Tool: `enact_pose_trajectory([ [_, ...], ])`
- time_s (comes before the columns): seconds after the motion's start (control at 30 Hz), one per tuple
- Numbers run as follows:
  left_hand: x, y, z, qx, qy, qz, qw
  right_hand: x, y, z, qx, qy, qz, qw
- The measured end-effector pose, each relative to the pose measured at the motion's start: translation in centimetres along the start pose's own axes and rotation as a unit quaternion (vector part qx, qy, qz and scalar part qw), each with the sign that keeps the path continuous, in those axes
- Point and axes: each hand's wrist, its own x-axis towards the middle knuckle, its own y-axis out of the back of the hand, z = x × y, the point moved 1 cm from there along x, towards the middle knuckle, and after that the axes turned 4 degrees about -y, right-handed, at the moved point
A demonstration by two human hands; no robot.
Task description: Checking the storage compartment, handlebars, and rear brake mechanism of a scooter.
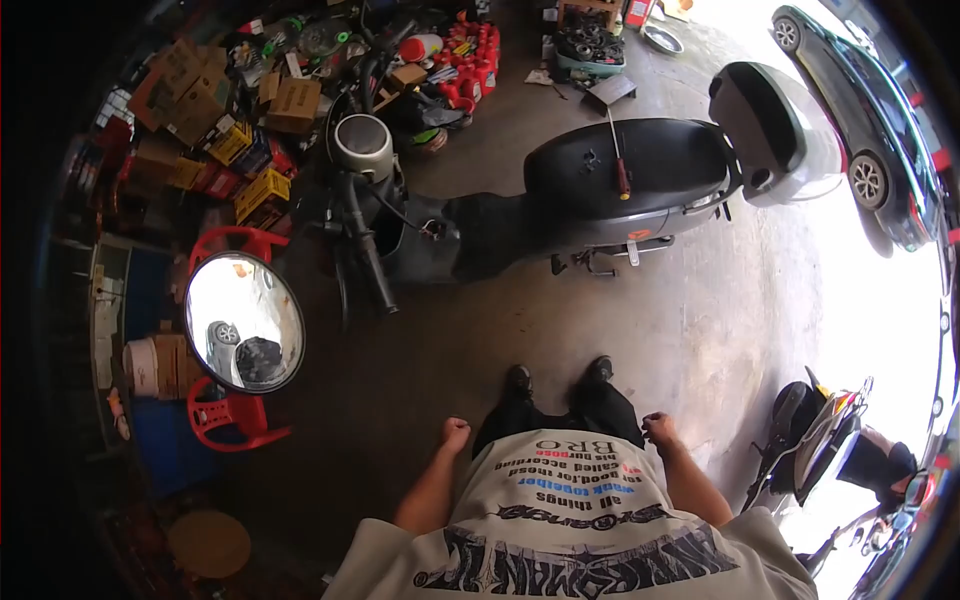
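My left hand (pixel 456 433) hangs beside my left hip, its fingers curled in, and nothing shows in it. At my other hip, my right hand (pixel 660 428) is also loosely closed, with no object visible. Neither hand touches the motor scooter (pixel 480 235) standing crosswise in front of me, handlebar to the left. On its black seat (pixel 680 165) lies a screwdriver (pixel 623 178) with a red and yellow handle, its shaft pointing away from me. Small dark pieces (pixel 590 160) lie to the left of it, too small to name. A grey top box (pixel 775 135) sits at the scooter's rear.
A round mirror (pixel 245 320) and red plastic chairs (pixel 235 415) stand at left. Cardboard boxes (pixel 295 105) and red bottles (pixel 480 65) are piled at far left. A bin of parts (pixel 590 50) sits at the back. Another scooter (pixel 815 440) and a car (pixel 870 120) are at right.
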Motion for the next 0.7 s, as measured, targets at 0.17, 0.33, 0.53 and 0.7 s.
enact_pose_trajectory([
  [0.17, 3.0, 15.5, 9.2, -0.031, 0.026, 0.089, 0.995, 1.1, -13.5, -2.3, -0.012, 0.067, 0.056, 0.996],
  [0.33, 3.1, 20.4, 14.4, 0.128, 0.058, 0.074, 0.987, -0.6, -18.4, -3.1, 0.160, 0.088, 0.016, 0.983],
  [0.53, 9.1, 8.4, 25.7, 0.283, -0.002, -0.065, 0.957, 2.4, -17.3, 7.4, 0.340, -0.040, 0.075, 0.936],
  [0.7, 10.0, -11.7, 36.1, 0.303, -0.108, -0.187, 0.928, 1.7, -16.7, 24.8, 0.298, -0.229, 0.182, 0.909],
])
